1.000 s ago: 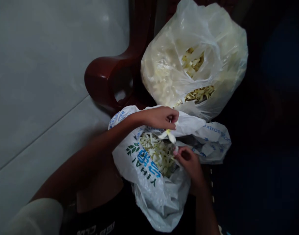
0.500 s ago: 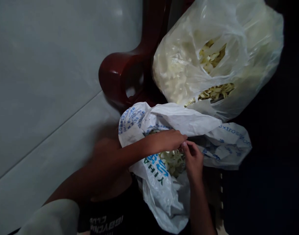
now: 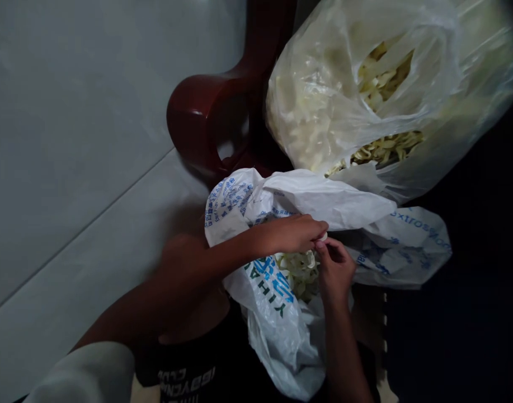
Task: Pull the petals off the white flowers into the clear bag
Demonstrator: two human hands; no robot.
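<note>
My left hand [image 3: 304, 230] reaches in from the left across the mouth of a white printed sack [image 3: 277, 336]. It meets my right hand [image 3: 337, 266], which comes up from below. Between the fingertips of both hands, pinched closed, is a small pale piece [image 3: 324, 237]; its exact kind is too small to make out. Directly beneath them, inside the sack, lies a heap of pale yellow-green curled pieces [image 3: 300, 274]. My left wrist and hand hide part of the sack's opening.
Beyond the sack stands a large translucent plastic bag [image 3: 310, 106] full of similar pale pieces, seen through its openings. A dark red glossy curved furniture piece [image 3: 193, 115] is beside it. Grey floor tiles [image 3: 92, 112] stretch to the left. The right side is very dark.
The pale piece now shows between my fingertips, where it was hardly visible before. Both hands stay together over the sack; the view has shifted slightly.
</note>
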